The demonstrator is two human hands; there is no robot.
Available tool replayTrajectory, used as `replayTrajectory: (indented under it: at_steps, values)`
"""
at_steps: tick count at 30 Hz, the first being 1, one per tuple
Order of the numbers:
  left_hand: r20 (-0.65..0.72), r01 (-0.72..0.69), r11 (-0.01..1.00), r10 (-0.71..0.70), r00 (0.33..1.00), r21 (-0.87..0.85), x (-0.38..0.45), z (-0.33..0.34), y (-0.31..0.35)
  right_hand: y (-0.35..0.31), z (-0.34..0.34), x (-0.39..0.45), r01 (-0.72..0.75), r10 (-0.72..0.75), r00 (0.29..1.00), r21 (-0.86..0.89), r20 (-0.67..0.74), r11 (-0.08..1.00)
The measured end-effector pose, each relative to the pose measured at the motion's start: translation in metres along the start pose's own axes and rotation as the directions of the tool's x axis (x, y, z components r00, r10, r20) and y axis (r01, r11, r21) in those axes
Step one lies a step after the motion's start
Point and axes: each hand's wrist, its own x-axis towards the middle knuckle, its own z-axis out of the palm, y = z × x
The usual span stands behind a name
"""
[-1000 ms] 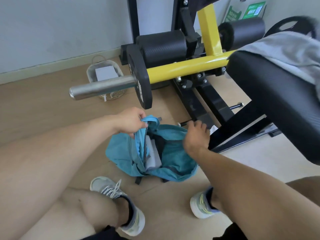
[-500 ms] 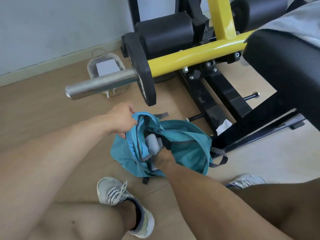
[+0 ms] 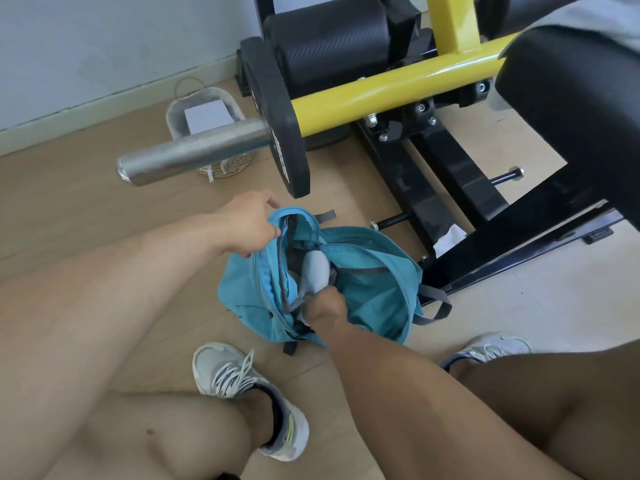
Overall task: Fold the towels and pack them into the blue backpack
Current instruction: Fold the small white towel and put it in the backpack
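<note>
The soft teal-blue fabric backpack [image 3: 367,292] lies slumped on the pale wooden floor [image 3: 86,209] between the person's feet, its main opening gaping upward, and a rolled or folded light grey towel [image 3: 313,273] sits partly inside that opening, one rounded end poking above the zip line. The right hand [image 3: 323,306] is sunk into the mouth of the bag at the towel's lower end; its knuckles show, curled, and it seems to grip or push the cloth, though the fingertips are hidden inside and I cannot tell just how they lie. The left hand [image 3: 251,221] pinches the top rim of the backpack between thumb and curled fingers, holding the opening wide. By the look of it the packing is well under way: this towel is folded and nearly seated, yet not fully down, and the zip is undone. More grey cloth [image 3: 588,15] lies over the black padded bench [image 3: 571,109] at the upper right, perhaps another towel yet to fold, though that is uncertain. Around stand the yellow steel bar [image 3: 398,88] with its black weight plate [image 3: 277,123] and a small woven basket [image 3: 207,116] by the wall.
</note>
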Motion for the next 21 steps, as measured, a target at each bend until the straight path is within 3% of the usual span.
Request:
replayTrajectory:
  at_steps: [4, 7, 10, 13, 15, 18, 21]
  values:
    - [0.024, -0.022, 0.999, 0.021, 1.0, 0.041, 0.0, 0.002, -0.001, 0.004, -0.001, -0.007, 0.078, -0.082, 0.994, -0.062, -0.065, 0.995]
    - [0.04, -0.044, 0.996, 0.041, 0.998, 0.072, -0.001, 0.002, -0.004, 0.011, 0.003, -0.011, 0.214, -0.275, 0.939, -0.274, -0.206, 0.938]
    - [0.035, -0.058, 0.994, 0.055, 0.998, 0.088, -0.001, 0.001, -0.006, 0.023, 0.007, -0.013, 0.345, -0.53, 0.823, -0.561, -0.205, 0.752]
    - [0.021, -0.087, 0.992, 0.085, 0.996, 0.095, 0.001, 0.001, -0.007, 0.031, 0.008, -0.011, 0.431, -0.662, 0.748, -0.723, -0.048, 0.54]
    - [0.022, -0.102, 0.988, 0.1, 0.995, 0.119, 0.001, 0.001, -0.008, 0.035, 0.012, -0.007, 0.467, -0.653, 0.756, -0.745, 0.056, 0.477]
    - [0.015, -0.097, 0.987, 0.096, 0.995, 0.13, 0.005, 0.003, -0.012, 0.039, 0.011, 0.005, 0.424, -0.551, 0.833, -0.7, 0.052, 0.575]
    - [-0.051, -0.015, 0.988, 0.023, 0.998, 0.155, 0.012, 0.004, -0.025, 0.043, 0.008, 0.017, 0.396, -0.501, 0.863, -0.692, 0.057, 0.603]
